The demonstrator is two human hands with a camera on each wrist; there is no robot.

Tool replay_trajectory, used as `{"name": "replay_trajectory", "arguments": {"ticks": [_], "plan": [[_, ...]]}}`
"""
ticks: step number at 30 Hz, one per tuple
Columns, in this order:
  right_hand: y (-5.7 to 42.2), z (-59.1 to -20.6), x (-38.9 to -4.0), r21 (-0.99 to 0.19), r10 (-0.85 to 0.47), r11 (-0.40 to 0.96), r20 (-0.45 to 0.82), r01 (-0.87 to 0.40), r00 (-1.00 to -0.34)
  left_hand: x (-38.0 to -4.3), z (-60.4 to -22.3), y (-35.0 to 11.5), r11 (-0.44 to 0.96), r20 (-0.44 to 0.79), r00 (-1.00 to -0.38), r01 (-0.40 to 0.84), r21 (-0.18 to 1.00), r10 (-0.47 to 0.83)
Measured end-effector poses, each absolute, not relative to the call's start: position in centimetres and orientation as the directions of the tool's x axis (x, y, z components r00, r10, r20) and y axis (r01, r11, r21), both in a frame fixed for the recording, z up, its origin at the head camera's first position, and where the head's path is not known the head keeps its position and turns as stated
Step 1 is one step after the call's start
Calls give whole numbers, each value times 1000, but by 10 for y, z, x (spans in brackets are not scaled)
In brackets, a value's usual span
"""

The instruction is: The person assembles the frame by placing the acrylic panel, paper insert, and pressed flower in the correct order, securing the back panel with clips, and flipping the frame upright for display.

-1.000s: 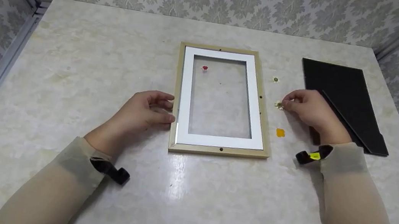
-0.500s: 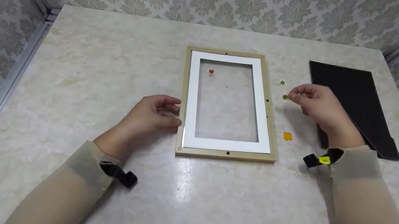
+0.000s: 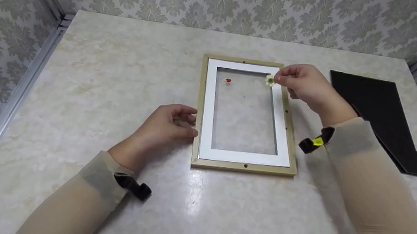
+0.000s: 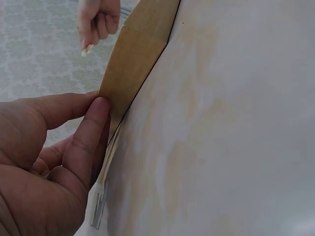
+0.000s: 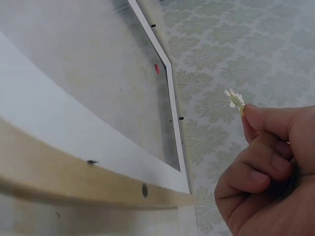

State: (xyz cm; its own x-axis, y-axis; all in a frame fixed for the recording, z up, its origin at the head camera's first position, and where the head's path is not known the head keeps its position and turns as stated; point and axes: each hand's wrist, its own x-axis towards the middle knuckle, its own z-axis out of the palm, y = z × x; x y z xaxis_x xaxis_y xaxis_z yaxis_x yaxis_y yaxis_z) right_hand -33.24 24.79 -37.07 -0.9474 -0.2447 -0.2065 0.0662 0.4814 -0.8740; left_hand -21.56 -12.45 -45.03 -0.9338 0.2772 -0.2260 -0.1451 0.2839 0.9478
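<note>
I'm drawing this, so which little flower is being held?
The white flower, pinched in the right hand. The red flower is different: it lies inside the frame, with neither hand touching it.

White flower (image 3: 269,80), tan frame (image 3: 218,165)

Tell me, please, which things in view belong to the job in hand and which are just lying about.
In the job:
picture frame, touched by the left hand
white flower, pinched by the right hand
red flower, within the frame's opening

Apparently lying about:
black board, to the frame's right, held by neither hand; possibly the frame's backing
</note>
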Motion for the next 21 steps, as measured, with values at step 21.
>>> {"name": "replay_trajectory", "arguments": {"ticks": [21], "plan": [[185,-393,-371,-496,-171,869,-312,6,-935,-214,-450,-125,283,-214,-936,-132,950,281]]}}
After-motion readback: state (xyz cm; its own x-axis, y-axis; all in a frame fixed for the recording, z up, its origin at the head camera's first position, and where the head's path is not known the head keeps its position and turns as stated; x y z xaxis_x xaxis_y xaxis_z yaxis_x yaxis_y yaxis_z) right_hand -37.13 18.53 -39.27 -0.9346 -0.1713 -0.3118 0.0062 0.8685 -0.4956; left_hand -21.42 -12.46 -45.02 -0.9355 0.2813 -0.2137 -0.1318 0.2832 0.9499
